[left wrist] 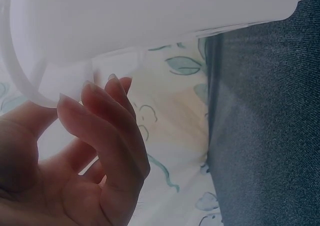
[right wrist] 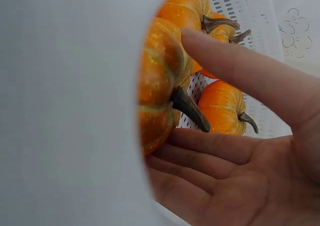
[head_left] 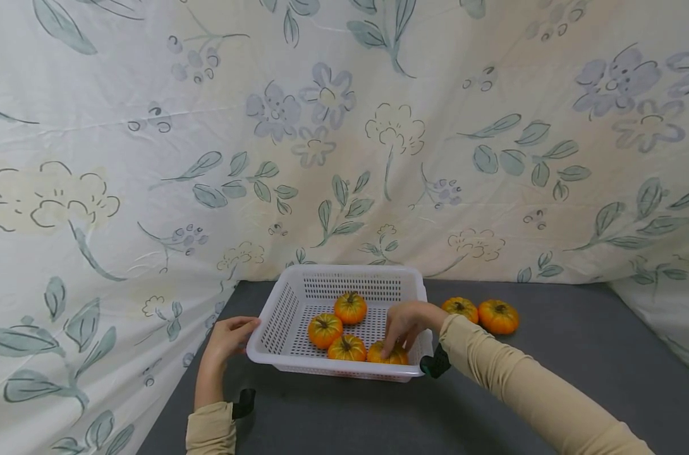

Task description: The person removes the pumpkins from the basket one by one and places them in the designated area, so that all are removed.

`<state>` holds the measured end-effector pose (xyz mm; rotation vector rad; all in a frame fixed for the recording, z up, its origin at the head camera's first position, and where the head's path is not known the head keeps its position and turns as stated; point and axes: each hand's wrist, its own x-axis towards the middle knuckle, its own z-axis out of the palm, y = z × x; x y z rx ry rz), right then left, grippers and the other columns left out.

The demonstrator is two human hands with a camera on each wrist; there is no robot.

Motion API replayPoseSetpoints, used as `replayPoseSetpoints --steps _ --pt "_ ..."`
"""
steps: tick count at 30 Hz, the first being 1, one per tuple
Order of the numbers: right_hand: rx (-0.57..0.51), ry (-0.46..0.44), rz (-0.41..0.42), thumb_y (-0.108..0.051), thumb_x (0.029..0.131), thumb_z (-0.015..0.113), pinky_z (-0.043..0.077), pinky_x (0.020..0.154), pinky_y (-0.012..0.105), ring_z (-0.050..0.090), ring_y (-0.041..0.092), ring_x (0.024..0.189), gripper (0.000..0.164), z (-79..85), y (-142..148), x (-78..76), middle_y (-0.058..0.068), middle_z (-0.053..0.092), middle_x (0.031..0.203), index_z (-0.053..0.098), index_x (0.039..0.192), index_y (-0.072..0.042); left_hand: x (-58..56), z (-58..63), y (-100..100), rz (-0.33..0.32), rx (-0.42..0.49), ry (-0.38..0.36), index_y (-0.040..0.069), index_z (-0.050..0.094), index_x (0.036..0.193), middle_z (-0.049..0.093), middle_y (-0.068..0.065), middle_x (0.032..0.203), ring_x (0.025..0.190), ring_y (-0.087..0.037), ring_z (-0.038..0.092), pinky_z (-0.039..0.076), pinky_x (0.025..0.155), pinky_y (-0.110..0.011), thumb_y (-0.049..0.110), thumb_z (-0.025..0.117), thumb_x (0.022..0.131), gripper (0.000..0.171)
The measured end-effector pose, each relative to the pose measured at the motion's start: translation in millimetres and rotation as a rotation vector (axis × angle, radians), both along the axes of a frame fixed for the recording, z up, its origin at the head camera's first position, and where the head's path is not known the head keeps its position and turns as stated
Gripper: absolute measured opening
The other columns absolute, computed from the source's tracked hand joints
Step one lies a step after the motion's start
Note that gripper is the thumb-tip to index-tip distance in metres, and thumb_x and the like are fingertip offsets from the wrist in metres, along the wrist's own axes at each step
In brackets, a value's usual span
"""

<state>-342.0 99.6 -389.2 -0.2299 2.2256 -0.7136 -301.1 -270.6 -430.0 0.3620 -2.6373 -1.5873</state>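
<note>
A white perforated plastic basket holds several small orange pumpkins with brown stems. My left hand grips its left rim, thumb on top and bent fingers below; in the left wrist view the fingertips show right under the basket rim. My right hand reaches in over the right side and holds the pumpkin in the near right corner. From the right wrist, thumb and fingers lie on either side of that pumpkin, with part of it hidden behind the pale basket wall.
Beside the held pumpkin lies another pumpkin, with a left one and a far one behind. Outside the basket, two more pumpkins sit to the right on the dark grey table. A floral cloth hangs behind.
</note>
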Motion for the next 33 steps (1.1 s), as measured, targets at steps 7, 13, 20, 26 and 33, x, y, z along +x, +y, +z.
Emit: replayPoseSetpoints --steps 7,13,20,26,33 --pt "0.022 -0.030 0.025 -0.023 0.077 0.083 0.056 0.090 0.038 0.062 0.017 0.092 0.036 1.4 -1.5 0.1 0.006 0.067 0.101 0.072 0.106 -0.004 -0.4 0.9 0.9 0.004 -0.002 -0.005 -0.004 0.063 0.122 0.068 -0.023 0.110 0.076 -0.013 0.068 0.057 0.063 -0.033 0.033 0.065 0.093 0.047" --pt "0.030 -0.020 0.023 -0.023 0.077 0.083 0.056 0.089 0.036 0.059 0.016 0.090 0.035 1.9 -2.4 2.9 0.006 0.065 0.099 0.072 0.104 -0.004 0.4 1.5 0.7 0.006 -0.007 -0.009 -0.004 0.063 0.122 0.067 -0.024 0.111 0.076 -0.013 0.067 0.056 0.062 -0.032 0.034 0.065 0.093 0.048" --pt "0.027 -0.034 0.012 -0.022 0.077 0.083 0.055 0.091 0.038 0.060 0.016 0.092 0.035 -0.3 -3.2 2.0 0.006 0.067 0.101 0.072 0.106 -0.004 0.7 0.4 0.6 0.001 -0.010 -0.003 -0.004 0.063 0.122 0.068 -0.024 0.110 0.076 -0.014 0.067 0.056 0.062 -0.032 0.034 0.065 0.093 0.048" --pt "0.039 -0.044 0.038 -0.024 0.078 0.082 0.056 0.090 0.037 0.062 0.015 0.090 0.034 0.6 -2.8 -2.0 0.005 0.069 0.099 0.074 0.105 -0.005 0.3 -0.7 0.8 0.011 0.015 -0.002 -0.005 0.063 0.121 0.071 -0.017 0.101 0.073 -0.012 0.067 0.056 0.060 -0.031 0.031 0.067 0.092 0.046" --pt "0.009 -0.011 0.044 -0.025 0.077 0.083 0.056 0.090 0.037 0.061 0.015 0.087 0.036 3.6 0.9 -3.8 0.005 0.069 0.098 0.074 0.106 -0.004 -0.3 -0.7 1.0 0.010 0.016 -0.001 -0.005 0.063 0.121 0.071 -0.018 0.102 0.073 -0.012 0.067 0.057 0.061 -0.032 0.032 0.067 0.092 0.047"
